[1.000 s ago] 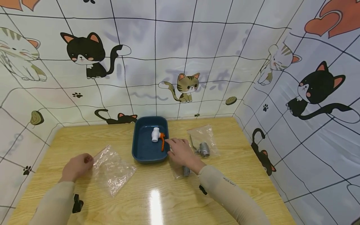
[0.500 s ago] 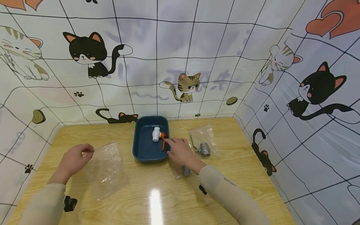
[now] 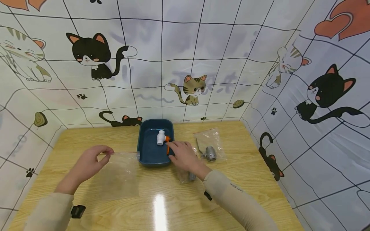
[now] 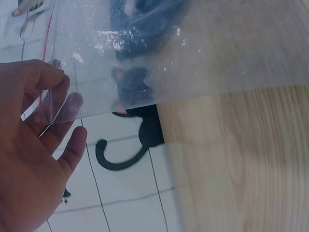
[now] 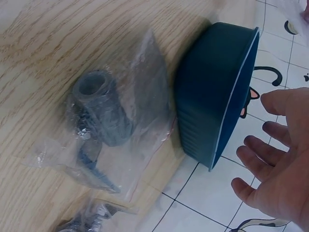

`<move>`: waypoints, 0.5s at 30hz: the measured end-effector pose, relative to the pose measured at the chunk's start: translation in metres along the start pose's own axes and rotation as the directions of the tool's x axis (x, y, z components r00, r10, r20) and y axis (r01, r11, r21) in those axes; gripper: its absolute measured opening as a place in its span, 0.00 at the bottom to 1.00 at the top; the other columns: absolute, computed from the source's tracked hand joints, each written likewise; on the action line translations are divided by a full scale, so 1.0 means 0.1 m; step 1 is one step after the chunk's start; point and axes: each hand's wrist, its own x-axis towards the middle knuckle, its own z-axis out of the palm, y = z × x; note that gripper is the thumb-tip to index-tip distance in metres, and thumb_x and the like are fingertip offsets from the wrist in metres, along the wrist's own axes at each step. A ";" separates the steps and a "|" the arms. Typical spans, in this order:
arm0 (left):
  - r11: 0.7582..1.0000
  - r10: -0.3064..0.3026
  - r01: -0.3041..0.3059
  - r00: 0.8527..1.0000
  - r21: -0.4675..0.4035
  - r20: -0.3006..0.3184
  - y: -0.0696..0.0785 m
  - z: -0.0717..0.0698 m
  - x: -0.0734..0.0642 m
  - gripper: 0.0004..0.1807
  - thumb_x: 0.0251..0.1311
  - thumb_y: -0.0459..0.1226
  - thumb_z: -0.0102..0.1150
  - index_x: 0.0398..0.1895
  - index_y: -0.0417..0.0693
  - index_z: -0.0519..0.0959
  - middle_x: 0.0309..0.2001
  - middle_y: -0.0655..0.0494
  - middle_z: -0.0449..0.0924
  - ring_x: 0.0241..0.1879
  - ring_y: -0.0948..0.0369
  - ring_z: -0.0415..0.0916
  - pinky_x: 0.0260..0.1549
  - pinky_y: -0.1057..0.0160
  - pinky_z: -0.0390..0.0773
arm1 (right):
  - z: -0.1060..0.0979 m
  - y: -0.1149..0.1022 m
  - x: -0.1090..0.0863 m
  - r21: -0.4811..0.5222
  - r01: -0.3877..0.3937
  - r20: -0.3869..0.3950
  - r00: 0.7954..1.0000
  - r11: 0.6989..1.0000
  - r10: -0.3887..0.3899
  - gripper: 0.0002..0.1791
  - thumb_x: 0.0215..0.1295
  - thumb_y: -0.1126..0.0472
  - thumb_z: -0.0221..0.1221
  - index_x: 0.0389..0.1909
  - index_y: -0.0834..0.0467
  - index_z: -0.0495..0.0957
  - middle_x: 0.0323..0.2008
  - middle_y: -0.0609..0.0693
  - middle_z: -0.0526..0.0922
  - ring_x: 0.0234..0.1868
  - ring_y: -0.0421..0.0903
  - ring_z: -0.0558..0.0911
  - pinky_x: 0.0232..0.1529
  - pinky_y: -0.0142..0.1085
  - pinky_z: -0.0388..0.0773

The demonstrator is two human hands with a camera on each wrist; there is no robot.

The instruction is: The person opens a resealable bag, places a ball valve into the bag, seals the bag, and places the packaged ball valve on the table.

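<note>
My left hand (image 3: pixel 92 163) pinches the top corner of a clear zip bag (image 3: pixel 122 179) between thumb and fingertips. The bag hangs flat, its red-lined closure (image 4: pixel 47 38) showing in the left wrist view, with nothing visible inside. My right hand (image 3: pixel 185 155) is held over the right rim of a dark blue tray (image 3: pixel 147 160), fingers relaxed and holding nothing. Inside the tray lies a white plastic ball valve (image 3: pixel 160 138) with an orange handle, partly hidden by the right fingers. Under the right hand, a bagged grey valve (image 5: pixel 104 108) lies beside the tray.
Another bagged grey valve (image 3: pixel 210 153) lies farther right on the wooden table (image 3: pixel 231 192). A cat-patterned curtain (image 3: pixel 144 73) rises behind the table and along both sides.
My left hand has lifted the zip bag by its top edge and moved it right toward the tray, straightening it. The right hand has shifted slightly left over the tray's rim.
</note>
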 end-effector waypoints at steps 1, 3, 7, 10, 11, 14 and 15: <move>1.000 0.016 -0.016 1.000 -0.004 -0.003 0.05 0.01 0.01 0.09 0.58 0.28 0.62 0.38 0.51 0.83 0.37 0.58 0.84 0.38 0.59 0.78 0.37 0.53 0.77 | -0.01 -0.01 0.00 -0.002 0.007 -0.009 1.000 1.000 -0.007 0.30 0.69 0.48 0.58 0.70 0.46 0.64 0.66 0.47 0.72 0.67 0.48 0.71 0.68 0.51 0.64; 0.999 0.043 -0.044 0.999 -0.011 -0.012 0.15 0.04 0.04 0.10 0.57 0.28 0.63 0.38 0.52 0.83 0.37 0.59 0.84 0.38 0.59 0.79 0.38 0.52 0.78 | -0.03 -0.04 -0.01 -0.003 0.022 -0.027 0.999 1.000 -0.022 0.30 0.69 0.48 0.58 0.70 0.46 0.64 0.66 0.47 0.72 0.66 0.48 0.72 0.67 0.51 0.64; 0.996 0.081 -0.082 0.997 -0.025 -0.014 0.31 0.11 0.11 0.10 0.56 0.29 0.65 0.38 0.53 0.82 0.37 0.61 0.83 0.38 0.60 0.79 0.39 0.53 0.78 | -0.09 -0.10 -0.03 0.007 0.066 -0.066 0.996 0.998 -0.066 0.28 0.69 0.48 0.57 0.69 0.47 0.66 0.65 0.47 0.73 0.66 0.47 0.72 0.66 0.50 0.65; 0.994 0.102 -0.102 0.995 -0.045 -0.009 0.40 0.16 0.15 0.10 0.56 0.30 0.66 0.38 0.53 0.82 0.36 0.63 0.83 0.38 0.62 0.79 0.39 0.54 0.78 | -0.12 -0.14 -0.04 0.029 0.106 -0.109 0.989 0.994 -0.102 0.26 0.70 0.48 0.57 0.67 0.47 0.69 0.62 0.47 0.76 0.64 0.47 0.74 0.65 0.50 0.67; 0.992 0.112 -0.113 0.994 -0.053 -0.010 0.42 0.18 0.16 0.09 0.56 0.30 0.66 0.37 0.52 0.82 0.36 0.62 0.83 0.38 0.62 0.79 0.39 0.53 0.78 | -0.13 -0.15 -0.04 0.037 0.119 -0.128 0.985 0.992 -0.114 0.25 0.70 0.49 0.57 0.66 0.47 0.70 0.61 0.47 0.77 0.62 0.46 0.75 0.64 0.49 0.67; 0.987 0.141 -0.141 0.990 -0.078 -0.002 0.49 0.25 0.20 0.09 0.56 0.30 0.66 0.37 0.53 0.82 0.37 0.63 0.83 0.39 0.62 0.80 0.40 0.54 0.79 | -0.15 -0.18 -0.05 0.050 0.154 -0.192 0.971 0.987 -0.142 0.21 0.70 0.49 0.56 0.62 0.47 0.74 0.57 0.45 0.80 0.59 0.45 0.78 0.63 0.47 0.69; 0.985 0.150 -0.149 0.989 -0.086 0.004 0.52 0.27 0.22 0.09 0.56 0.30 0.67 0.37 0.53 0.82 0.37 0.63 0.83 0.39 0.62 0.80 0.41 0.54 0.79 | -0.16 -0.19 -0.05 0.051 0.165 -0.212 0.966 0.985 -0.151 0.19 0.71 0.49 0.56 0.61 0.46 0.75 0.55 0.44 0.81 0.57 0.44 0.78 0.62 0.46 0.70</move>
